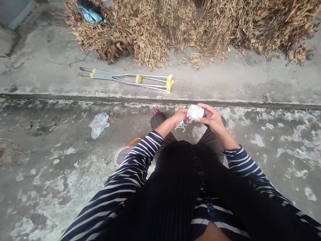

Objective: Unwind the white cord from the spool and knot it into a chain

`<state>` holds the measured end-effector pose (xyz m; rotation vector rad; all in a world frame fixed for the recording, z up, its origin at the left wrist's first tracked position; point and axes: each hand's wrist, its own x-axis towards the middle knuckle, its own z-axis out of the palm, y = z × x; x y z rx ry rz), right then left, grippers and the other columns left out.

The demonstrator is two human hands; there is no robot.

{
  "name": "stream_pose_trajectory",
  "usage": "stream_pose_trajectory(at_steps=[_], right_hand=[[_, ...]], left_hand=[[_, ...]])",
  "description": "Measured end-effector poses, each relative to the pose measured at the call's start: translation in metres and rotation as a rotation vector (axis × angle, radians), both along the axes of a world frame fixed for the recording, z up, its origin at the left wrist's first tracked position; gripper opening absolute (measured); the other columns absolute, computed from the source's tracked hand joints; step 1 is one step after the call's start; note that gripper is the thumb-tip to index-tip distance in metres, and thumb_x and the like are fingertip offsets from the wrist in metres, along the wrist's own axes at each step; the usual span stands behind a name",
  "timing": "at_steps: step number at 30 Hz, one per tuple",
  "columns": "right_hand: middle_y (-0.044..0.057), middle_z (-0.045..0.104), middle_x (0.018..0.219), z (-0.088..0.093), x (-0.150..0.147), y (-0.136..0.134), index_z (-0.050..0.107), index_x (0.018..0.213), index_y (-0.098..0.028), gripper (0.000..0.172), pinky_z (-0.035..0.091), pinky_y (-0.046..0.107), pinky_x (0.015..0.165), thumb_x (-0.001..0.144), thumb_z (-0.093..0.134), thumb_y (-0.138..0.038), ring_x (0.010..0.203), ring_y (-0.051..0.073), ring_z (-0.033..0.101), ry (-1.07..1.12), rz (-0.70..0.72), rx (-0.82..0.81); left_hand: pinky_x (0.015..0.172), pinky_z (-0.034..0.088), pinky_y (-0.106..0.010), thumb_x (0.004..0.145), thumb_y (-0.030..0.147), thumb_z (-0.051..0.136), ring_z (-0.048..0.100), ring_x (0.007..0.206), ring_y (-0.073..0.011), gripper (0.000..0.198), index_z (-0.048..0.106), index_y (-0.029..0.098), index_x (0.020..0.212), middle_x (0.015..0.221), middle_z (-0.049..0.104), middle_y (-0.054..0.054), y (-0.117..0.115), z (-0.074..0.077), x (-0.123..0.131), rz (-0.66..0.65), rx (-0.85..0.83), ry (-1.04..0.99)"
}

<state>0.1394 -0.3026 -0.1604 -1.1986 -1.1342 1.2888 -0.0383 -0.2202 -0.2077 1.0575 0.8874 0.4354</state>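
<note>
Between my two hands is a white roll of string (195,112), with dark lines across its windings. My right hand (212,117) grips its right end, thumb below and fingers above. My left hand (180,115) is closed at the roll's left end, its fingertips partly hidden behind it. Some loose white string (180,126) hangs in a tangle just under my left hand. The roll is held above my knees, over the concrete ground.
A pair of crutches (125,78) with yellow pads lies on the raised concrete ledge (225,83) ahead. Dry leafy stalks (150,33) are heaped behind them. A clear plastic bag (99,125) lies on the ground to the left, and a grey object with an orange strip (121,156) is beside my left arm.
</note>
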Motion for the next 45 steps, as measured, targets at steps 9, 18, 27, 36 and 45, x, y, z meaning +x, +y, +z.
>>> stream_pose_trajectory(at_steps=[9, 18, 27, 36, 45], right_hand=[[0.010, 0.071, 0.114, -0.005, 0.010, 0.027, 0.072, 0.115, -0.021, 0.066, 0.066, 0.035, 0.071, 0.055, 0.093, -0.039, 0.101, 0.025, 0.067, -0.165, -0.281, 0.084], [0.011, 0.057, 0.127, -0.008, 0.032, 0.047, 0.071, 0.121, -0.025, 0.054, 0.069, 0.043, 0.078, 0.070, 0.083, -0.039, 0.111, 0.029, 0.063, -0.531, -0.372, 0.331], [0.012, 0.055, 0.131, -0.006, 0.036, 0.055, 0.067, 0.124, -0.025, 0.059, 0.068, 0.044, 0.081, 0.069, 0.084, -0.040, 0.117, 0.030, 0.062, -0.410, -0.385, 0.305], [0.014, 0.053, 0.133, -0.025, 0.017, 0.032, 0.069, 0.125, -0.025, 0.054, 0.065, 0.050, 0.090, 0.075, 0.080, -0.042, 0.118, 0.032, 0.063, -0.491, -0.105, 0.302], [0.011, 0.056, 0.136, 0.001, -0.003, 0.014, 0.064, 0.124, -0.027, 0.058, 0.064, 0.047, 0.089, 0.072, 0.084, -0.042, 0.119, 0.030, 0.063, -0.402, 0.076, 0.215]], left_hand=[[0.047, 0.043, -0.018, 0.094, 0.041, 0.069, 0.060, 0.047, -0.0086, 0.035, 0.066, 0.010, 0.079, 0.057, 0.065, -0.002, -0.035, 0.011, -0.007, -0.153, 0.046, -0.067], [0.049, 0.043, -0.019, 0.083, 0.053, 0.077, 0.062, 0.054, -0.0097, 0.043, 0.065, 0.012, 0.078, 0.063, 0.066, -0.003, -0.038, 0.046, -0.019, -0.205, -0.016, -0.166], [0.050, 0.046, -0.020, 0.083, 0.056, 0.075, 0.062, 0.054, -0.0105, 0.044, 0.065, 0.013, 0.080, 0.063, 0.066, -0.004, -0.032, 0.051, -0.040, -0.164, 0.005, -0.110], [0.053, 0.045, -0.020, 0.093, 0.032, 0.064, 0.062, 0.054, -0.0103, 0.028, 0.068, 0.012, 0.073, 0.064, 0.069, -0.006, 0.006, 0.115, -0.028, -0.365, 0.364, 0.057], [0.063, 0.031, -0.025, 0.078, 0.010, 0.074, 0.049, 0.058, -0.0118, 0.028, 0.061, 0.015, 0.053, 0.049, 0.048, 0.002, 0.053, 0.135, -0.006, -0.308, 0.820, 0.337]])
